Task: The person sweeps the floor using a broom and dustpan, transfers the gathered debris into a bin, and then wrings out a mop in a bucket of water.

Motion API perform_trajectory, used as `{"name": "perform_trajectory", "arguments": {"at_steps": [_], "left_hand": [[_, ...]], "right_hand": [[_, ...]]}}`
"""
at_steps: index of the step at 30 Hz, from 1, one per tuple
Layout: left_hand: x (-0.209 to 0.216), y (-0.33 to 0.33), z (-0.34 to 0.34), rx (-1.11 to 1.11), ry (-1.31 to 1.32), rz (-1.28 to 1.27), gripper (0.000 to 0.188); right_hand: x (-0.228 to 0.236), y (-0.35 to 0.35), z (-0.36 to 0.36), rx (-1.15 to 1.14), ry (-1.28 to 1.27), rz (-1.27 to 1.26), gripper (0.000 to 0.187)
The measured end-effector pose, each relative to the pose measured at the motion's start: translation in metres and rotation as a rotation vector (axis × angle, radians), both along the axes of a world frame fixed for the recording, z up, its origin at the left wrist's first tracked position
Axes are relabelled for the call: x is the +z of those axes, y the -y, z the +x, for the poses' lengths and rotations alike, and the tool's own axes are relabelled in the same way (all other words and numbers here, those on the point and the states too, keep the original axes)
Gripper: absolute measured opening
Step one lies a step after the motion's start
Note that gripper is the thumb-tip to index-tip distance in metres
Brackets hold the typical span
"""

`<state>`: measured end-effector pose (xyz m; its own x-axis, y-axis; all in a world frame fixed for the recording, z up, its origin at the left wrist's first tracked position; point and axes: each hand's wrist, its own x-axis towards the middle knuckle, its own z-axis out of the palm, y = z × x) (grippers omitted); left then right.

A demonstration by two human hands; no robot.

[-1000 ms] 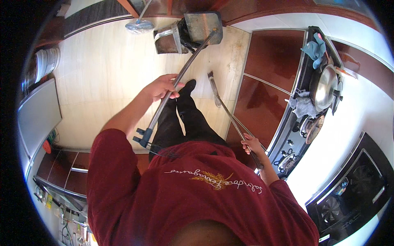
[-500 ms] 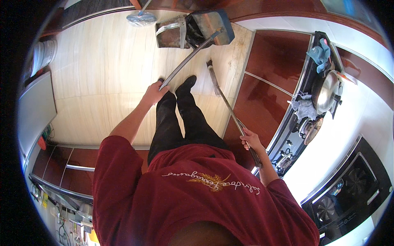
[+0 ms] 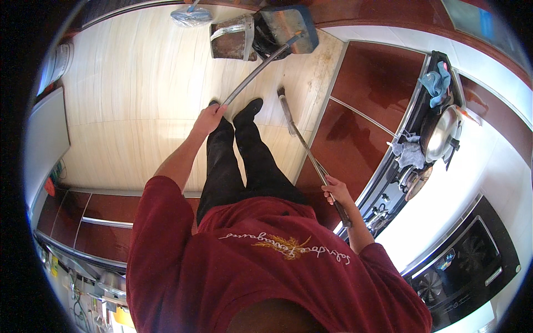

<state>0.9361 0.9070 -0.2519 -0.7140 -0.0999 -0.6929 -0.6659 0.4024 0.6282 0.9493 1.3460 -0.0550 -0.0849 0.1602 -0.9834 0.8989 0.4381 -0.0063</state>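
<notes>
My left hand [image 3: 211,119] is closed round the end of a long grey metal handle. That handle runs away from me to a dustpan [image 3: 308,28] with a blue edge, set at the far side of the floor. My right hand [image 3: 337,191] grips the dark upper part of a broom [image 3: 304,143]. The narrow broom head [image 3: 284,102] is down by the floor, right of my feet and nearer to me than the dustpan. Against the dustpan's left side stands a dirty open bin [image 3: 230,45] with a pale band across it.
A flat mop [image 3: 191,18] under clear plastic lies left of the bin. Red-brown cabinets [image 3: 361,139] line the right, below a hob with a lidded pan [image 3: 442,133] and cloths [image 3: 436,83]. A white panel [image 3: 47,139] stands at the left. Stains mark the floor by the right cabinets.
The whole view has shifted slightly. The broom head has moved a little left and toward me. Both hands keep their grips, and the dustpan stays beside the bin.
</notes>
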Motion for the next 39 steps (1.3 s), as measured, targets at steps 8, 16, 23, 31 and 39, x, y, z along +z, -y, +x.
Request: {"name": "perform_trajectory", "arguments": {"at_steps": [8,16,23,31,39], "left_hand": [[0.007,-0.017,0.004,0.040,0.011,0.036,0.044],[0.013,-0.015,-0.001,-0.017,0.016,-0.041,0.042],[0.036,-0.022,0.003,0.011,-0.014,-0.008,0.043],[0.109,-0.015,-0.022,-0.180,-0.075,-0.080,0.026],[0.228,0.021,-0.124,-0.901,-0.241,-0.530,0.034]], "right_hand": [[-0.005,-0.008,0.000,-0.027,-0.016,-0.032,0.065],[-0.010,-0.008,-0.006,-0.014,-0.043,-0.050,0.065],[-0.009,-0.010,-0.006,-0.046,-0.035,-0.043,0.068],[-0.013,-0.020,0.006,-0.138,-0.129,-0.077,0.063],[-0.024,-0.035,0.016,-0.157,-0.164,-0.063,0.054]]}}
